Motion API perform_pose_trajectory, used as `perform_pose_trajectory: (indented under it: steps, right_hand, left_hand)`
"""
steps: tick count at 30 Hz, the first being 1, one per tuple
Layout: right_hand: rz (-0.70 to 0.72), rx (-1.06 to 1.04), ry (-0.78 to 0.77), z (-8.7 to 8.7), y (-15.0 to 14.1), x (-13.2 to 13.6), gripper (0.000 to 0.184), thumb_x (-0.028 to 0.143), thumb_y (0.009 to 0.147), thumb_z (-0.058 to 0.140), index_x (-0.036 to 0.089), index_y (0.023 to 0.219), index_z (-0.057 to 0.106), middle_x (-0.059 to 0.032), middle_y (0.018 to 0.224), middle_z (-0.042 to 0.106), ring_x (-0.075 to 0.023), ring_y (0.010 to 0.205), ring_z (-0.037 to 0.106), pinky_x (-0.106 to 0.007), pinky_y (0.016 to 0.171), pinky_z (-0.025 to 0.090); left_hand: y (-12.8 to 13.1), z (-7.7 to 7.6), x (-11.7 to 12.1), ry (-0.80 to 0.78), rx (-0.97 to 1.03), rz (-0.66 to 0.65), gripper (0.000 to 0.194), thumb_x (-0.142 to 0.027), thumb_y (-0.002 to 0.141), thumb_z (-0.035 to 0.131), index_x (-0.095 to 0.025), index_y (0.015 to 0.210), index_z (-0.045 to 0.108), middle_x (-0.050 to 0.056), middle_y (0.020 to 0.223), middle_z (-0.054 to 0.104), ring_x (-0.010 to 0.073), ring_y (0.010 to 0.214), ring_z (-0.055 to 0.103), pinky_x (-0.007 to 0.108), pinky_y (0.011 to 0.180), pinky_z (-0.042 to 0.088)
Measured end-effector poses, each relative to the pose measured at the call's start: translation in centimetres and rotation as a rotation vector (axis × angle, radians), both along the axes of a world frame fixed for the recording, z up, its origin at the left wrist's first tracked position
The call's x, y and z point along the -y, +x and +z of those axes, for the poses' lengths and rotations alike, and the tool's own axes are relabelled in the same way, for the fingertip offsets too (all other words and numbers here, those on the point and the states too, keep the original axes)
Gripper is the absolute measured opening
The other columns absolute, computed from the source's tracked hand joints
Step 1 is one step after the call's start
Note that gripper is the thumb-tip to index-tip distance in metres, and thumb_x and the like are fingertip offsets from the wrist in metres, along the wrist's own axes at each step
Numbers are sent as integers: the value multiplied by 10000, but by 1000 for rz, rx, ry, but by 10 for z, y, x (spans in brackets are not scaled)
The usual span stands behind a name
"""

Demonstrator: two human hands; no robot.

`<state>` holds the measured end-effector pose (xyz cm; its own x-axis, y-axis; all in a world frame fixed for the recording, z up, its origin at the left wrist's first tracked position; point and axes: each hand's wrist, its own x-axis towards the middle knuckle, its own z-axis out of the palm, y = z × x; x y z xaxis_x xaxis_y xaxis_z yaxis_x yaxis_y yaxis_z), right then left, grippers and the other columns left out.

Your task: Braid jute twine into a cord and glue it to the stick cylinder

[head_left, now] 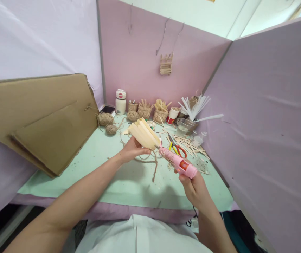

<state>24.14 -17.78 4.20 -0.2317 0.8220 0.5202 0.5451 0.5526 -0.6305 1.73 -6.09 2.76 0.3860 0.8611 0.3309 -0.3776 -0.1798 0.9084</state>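
My left hand (134,151) grips a fan-like piece of pale wooden craft sticks (145,134) from below, tilted above the table. In my right hand (194,188) is a pink hot glue gun (177,161), its fingers wrapped round the handle. The glue gun's nozzle points left at the lower right edge of the stick piece; whether it touches cannot be made out. A brown twine (155,167) hangs or lies just below the piece. Behind the glue gun lie pliers with yellow handles (173,147) and scissors with red handles (182,151).
A large cardboard sheet (58,140) leans at the left. Twine balls (105,119), a white jar (120,102) and woven baskets of sticks (144,111) line the back. Glue sticks (194,108) stand at the back right, above scattered wooden sticks (190,144). A pink partition (140,52) closes the back.
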Motion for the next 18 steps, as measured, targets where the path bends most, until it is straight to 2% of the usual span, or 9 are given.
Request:
perform_pose_trajectory:
  steps: [6, 18]
  right_hand:
    - [11, -9, 24, 1, 1, 0, 347, 487, 911, 364, 188, 845, 527, -32, 768, 496, -154, 672, 474, -282, 597, 392]
    - [-45, -5, -13, 5, 2, 0, 414, 537, 898, 345, 182, 782, 522, -27, 710, 489, -146, 623, 453, -277, 559, 383]
  left_hand:
    - [1, 3, 1, 4, -12, 8, 813, -251, 478, 859, -134, 1196, 496, 161, 1164, 626, 304, 1103, 573, 447, 941, 437]
    - [-2, -4, -3, 31, -27, -40, 740, -231, 527, 841, -142, 1185, 512, 160, 1172, 627, 304, 1131, 561, 445, 963, 418]
